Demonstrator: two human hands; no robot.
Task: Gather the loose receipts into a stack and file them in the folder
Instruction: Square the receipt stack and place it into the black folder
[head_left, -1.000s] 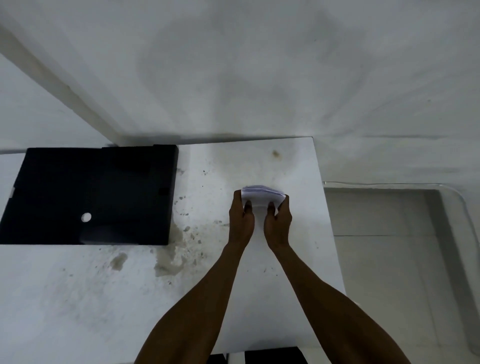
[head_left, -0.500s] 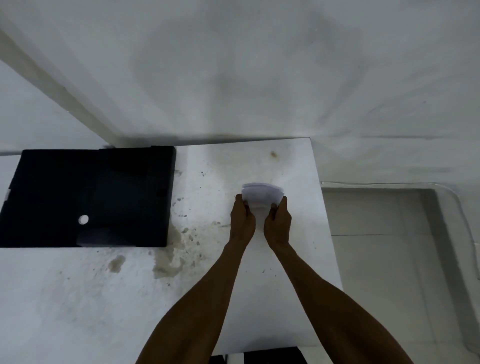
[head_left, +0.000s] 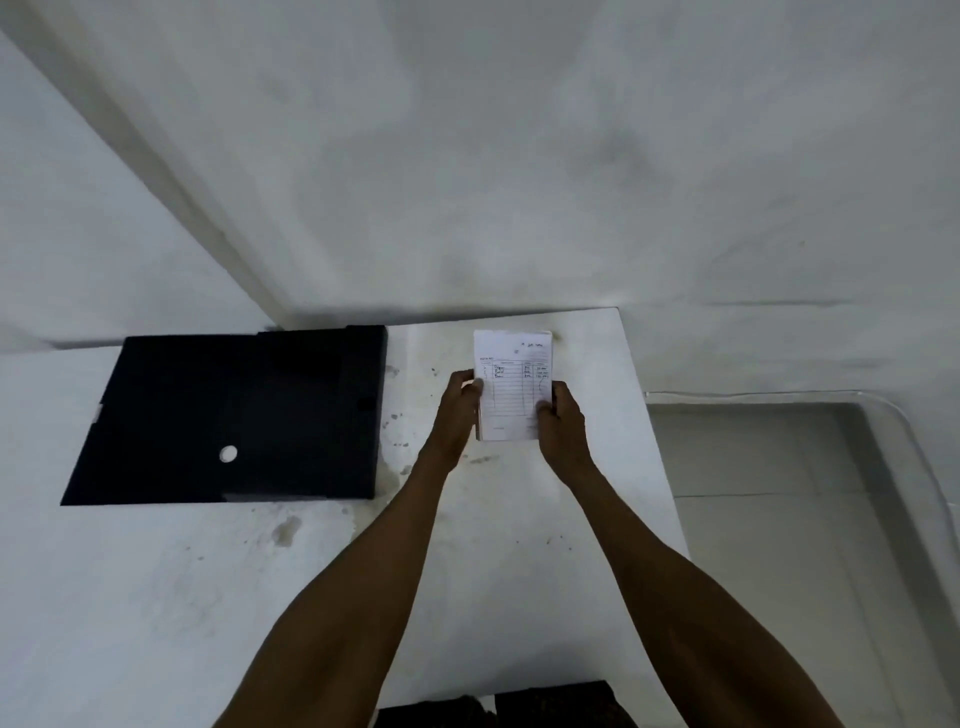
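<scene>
A stack of white receipts (head_left: 511, 384) with a ruled table and handwriting faces me above the right part of the white table. My left hand (head_left: 457, 410) grips its left edge and my right hand (head_left: 563, 421) grips its right edge. The black folder (head_left: 234, 421), closed and flat with a round hole in its cover, lies on the table to the left, apart from both hands.
The white table (head_left: 156, 597) has brown stains near its middle and ends in a right edge just beyond my right arm. A tiled floor (head_left: 779, 519) lies below on the right. A white wall (head_left: 467, 156) stands behind the table.
The stack, held on edge and bowed between both hands before, is now turned so its printed face shows toward me. Both hands have moved apart to its side edges.
</scene>
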